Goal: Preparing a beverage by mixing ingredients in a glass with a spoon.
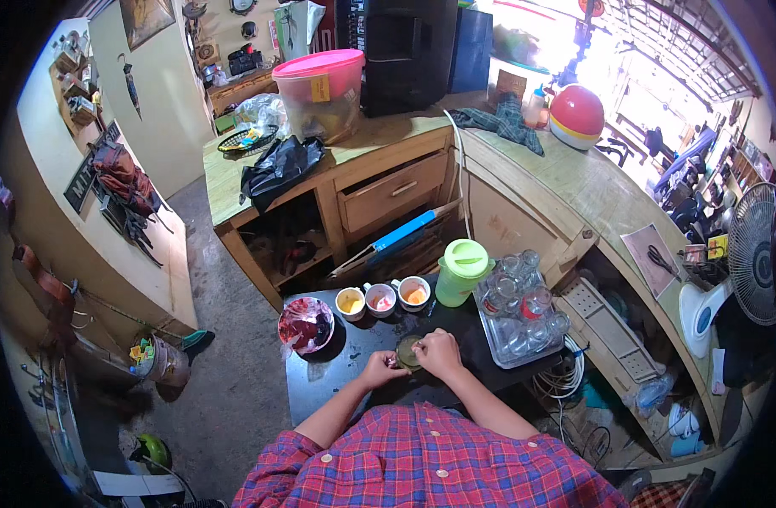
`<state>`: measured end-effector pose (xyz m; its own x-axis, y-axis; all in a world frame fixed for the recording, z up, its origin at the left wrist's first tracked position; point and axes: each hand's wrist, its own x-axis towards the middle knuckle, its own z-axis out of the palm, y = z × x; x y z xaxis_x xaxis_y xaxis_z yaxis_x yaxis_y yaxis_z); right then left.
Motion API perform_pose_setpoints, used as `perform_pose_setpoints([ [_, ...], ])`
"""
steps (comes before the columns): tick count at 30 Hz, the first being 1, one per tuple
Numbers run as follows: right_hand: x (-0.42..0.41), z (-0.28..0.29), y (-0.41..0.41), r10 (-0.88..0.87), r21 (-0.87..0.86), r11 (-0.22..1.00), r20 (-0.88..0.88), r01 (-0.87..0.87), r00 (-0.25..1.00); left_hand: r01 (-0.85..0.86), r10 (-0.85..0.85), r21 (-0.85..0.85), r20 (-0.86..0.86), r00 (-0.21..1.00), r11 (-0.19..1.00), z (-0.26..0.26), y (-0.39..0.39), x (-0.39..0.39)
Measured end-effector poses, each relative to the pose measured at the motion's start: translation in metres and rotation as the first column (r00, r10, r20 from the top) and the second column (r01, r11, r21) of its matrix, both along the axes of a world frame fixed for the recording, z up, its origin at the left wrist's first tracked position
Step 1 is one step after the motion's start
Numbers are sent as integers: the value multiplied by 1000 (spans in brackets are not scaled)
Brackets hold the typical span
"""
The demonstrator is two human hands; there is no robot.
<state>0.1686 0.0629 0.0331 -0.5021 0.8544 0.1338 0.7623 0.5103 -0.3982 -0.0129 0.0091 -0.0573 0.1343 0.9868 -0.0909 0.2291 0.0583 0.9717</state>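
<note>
My left hand (pixel 385 369) rests with bent fingers at the left side of a small round greenish dish or glass (pixel 409 353). Over its right edge is my right hand (pixel 437 353), fingertips pinched together; whether they hold something small cannot be told. Both hands are above a dark table (pixel 375 336). Beyond them stand three cups side by side: one with yellow contents (pixel 350 303), one with pink and white (pixel 380 300), one with orange (pixel 414 293). A bowl lined with plastic, holding dark red contents (pixel 305 325), stands at the left.
A lidded green pitcher (pixel 462 273) stands behind my right hand, beside a tray (pixel 515 357) of upturned clear glasses (pixel 528 305). Wooden counters with a drawer (pixel 394 192) rise beyond the table. A coiled white cable (pixel 569 374) hangs at the right, and a bucket (pixel 172 362) stands on the floor left.
</note>
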Motion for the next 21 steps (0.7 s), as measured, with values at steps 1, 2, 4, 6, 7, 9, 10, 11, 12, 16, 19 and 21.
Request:
perform_pose_setpoints([
  [1,-1,5,-1,-1,58,998,-113,8,994,-4,4,-12,-3,1000,1000,2,-1,0],
  [2,-3,9,-2,4,115,993,-224,22,975,-9,9,-23,-5,1000,1000,4,-1,0],
  [4,-1,3,0,13,95,995,-111,-2,994,-8,8,-24,3,1000,1000,4,-1,1],
  [6,-2,4,0,26,70,997,3,-26,1000,-9,9,-27,11,1000,1000,5,-1,1],
  [7,-3,7,-1,30,93,995,-119,-18,992,-15,15,-30,12,1000,999,7,-1,1],
  [9,-4,6,-1,36,116,993,-240,-8,970,-21,21,-31,13,1000,999,5,-1,1],
  [10,-3,1,1,21,103,995,-120,-8,993,-11,11,-9,2,1000,1000,2,0,1],
  [11,-2,-4,2,6,91,996,2,-6,1000,-2,2,13,-10,1000,1000,0,0,1],
  [12,-3,-4,2,5,89,996,2,-5,1000,-1,1,11,-10,1000,1000,1,0,1],
  [16,-3,0,1,-5,109,994,-152,22,988,-3,3,-9,-7,1000,1000,-1,0,-1],
  [19,-2,3,1,6,97,995,-156,10,988,1,0,-14,7,1000,1000,-2,0,0],
  [21,-3,6,1,20,59,998,-245,-6,969,-5,5,-12,17,1000,1000,-3,1,0],
])
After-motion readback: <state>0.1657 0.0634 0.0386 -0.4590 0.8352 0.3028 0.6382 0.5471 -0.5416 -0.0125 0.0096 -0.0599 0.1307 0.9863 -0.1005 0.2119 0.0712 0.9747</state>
